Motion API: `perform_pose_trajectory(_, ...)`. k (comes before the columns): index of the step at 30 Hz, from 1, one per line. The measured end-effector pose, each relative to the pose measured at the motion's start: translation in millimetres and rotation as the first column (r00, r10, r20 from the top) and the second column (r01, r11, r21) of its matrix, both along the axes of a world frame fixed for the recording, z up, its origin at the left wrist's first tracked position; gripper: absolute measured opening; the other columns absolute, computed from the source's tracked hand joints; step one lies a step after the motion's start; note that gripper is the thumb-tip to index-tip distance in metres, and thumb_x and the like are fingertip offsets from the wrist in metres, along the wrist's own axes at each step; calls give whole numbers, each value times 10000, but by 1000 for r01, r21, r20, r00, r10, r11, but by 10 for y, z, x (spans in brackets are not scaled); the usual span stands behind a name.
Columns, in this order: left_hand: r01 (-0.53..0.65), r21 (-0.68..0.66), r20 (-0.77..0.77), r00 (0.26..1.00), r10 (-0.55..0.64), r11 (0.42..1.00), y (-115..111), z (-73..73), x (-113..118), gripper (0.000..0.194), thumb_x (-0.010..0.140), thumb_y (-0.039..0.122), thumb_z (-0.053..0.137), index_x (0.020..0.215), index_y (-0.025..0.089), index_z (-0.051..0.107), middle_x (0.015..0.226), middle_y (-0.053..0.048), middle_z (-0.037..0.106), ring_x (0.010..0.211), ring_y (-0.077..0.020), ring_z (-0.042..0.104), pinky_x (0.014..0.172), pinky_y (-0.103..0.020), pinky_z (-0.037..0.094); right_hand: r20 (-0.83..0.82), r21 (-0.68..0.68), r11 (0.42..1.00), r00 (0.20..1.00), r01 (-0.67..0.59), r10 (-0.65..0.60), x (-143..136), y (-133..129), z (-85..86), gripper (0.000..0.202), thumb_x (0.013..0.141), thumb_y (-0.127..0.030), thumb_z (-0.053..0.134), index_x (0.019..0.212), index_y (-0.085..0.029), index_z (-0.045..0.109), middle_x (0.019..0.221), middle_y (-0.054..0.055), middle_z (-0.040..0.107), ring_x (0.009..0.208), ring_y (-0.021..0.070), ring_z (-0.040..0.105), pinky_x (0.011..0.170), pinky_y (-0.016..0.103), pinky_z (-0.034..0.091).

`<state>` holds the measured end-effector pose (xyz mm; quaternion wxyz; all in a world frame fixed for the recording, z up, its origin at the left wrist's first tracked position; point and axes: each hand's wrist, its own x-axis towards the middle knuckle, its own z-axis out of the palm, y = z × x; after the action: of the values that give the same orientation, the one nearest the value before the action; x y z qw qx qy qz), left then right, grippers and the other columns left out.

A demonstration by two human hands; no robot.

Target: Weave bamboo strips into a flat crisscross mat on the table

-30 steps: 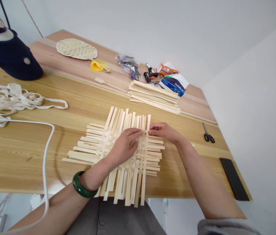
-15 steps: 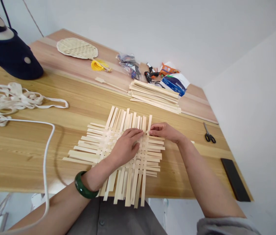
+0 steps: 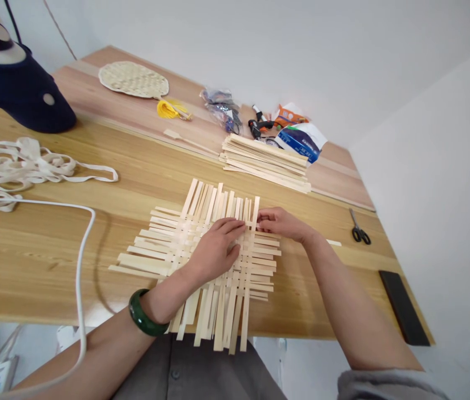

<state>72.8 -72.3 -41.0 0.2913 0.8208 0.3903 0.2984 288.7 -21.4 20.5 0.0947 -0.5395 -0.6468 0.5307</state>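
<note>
Currently, one lattice of woven strips lies on the near-middle of the surface, with two hands at it. The left hand rests flat, fingers extended; the right hand is pinched on a pale strip at the far right edge. One strip end now shows further beyond the right forearm than before. One stack of strips lies beyond, with one oval woven fan far left, and one pair of scissors right. Lettering on the blue packet is too small to read.
</note>
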Motion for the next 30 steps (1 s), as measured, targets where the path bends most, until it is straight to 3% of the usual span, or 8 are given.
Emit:
perform_pose_trajectory(4, 3, 2, -2, 1000, -3, 1000, 1, -10, 5, 460, 841, 98, 533, 1288, 173, 610, 1344, -82, 621, 1308, -292, 479, 1090, -524, 455, -21, -19, 999, 999, 49, -50, -17, -6, -9, 228, 724, -263, 621, 933, -179, 587, 713, -29, 595, 639, 110, 508, 583, 233, 380)
perform_pose_trajectory(12, -21, 40, 57, 998, 19, 999, 0, -30, -5, 393, 850, 84, 522, 1206, 176, 660, 1264, -77, 664, 1265, -281, 522, 1067, -514, 487, -50, 3, 1000, 999, 6, -6, -31, -27, -5, 257, 735, -243, 576, 981, -179, 618, 786, -8, 632, 713, 124, 561, 653, 243, 433)
perform_pose_trajectory(16, -19, 59, 69, 997, 15, 998, 5, -42, -2, 356, 850, 83, 527, 1164, 147, 682, 1240, -95, 675, 1252, -289, 530, 1045, -512, 505, 177, 47, 999, 984, -19, 11, 34, -9, 82, 185, 732, -295, 595, 865, -183, 657, 815, 13, 676, 750, 149, 588, 673, 255, 443)
perform_pose_trajectory(19, -24, 73, 84, 996, 17, 997, 8, -56, 2, 342, 847, 75, 531, 1138, 153, 692, 1223, -93, 684, 1241, -286, 539, 1040, -511, 509, 363, 53, 998, 932, -34, 13, 121, -4, 130, 148, 715, -318, 611, 754, -182, 655, 705, 3, 653, 669, 147, 559, 613, 255, 413)
perform_pose_trajectory(25, -29, 80, 110, 994, 20, 996, 8, -71, 9, 316, 853, 65, 525, 1101, 153, 699, 1194, -91, 695, 1232, -286, 550, 1027, -513, 517, 278, 70, 996, 958, 57, -74, 149, -29, 100, 184, 705, -357, 598, 726, -180, 640, 658, -25, 595, 609, 115, 501, 594, 244, 397)
perform_pose_trajectory(30, -69, 21, 180, 982, 64, 997, 5, -62, 11, 292, 859, 66, 515, 1055, 161, 710, 1194, -102, 679, 1177, -258, 596, 992, -472, 545, 295, 107, 994, 953, 35, -66, 69, -21, 78, 167, 713, -331, 590, 725, -175, 649, 666, -21, 607, 623, 115, 503, 599, 239, 400)
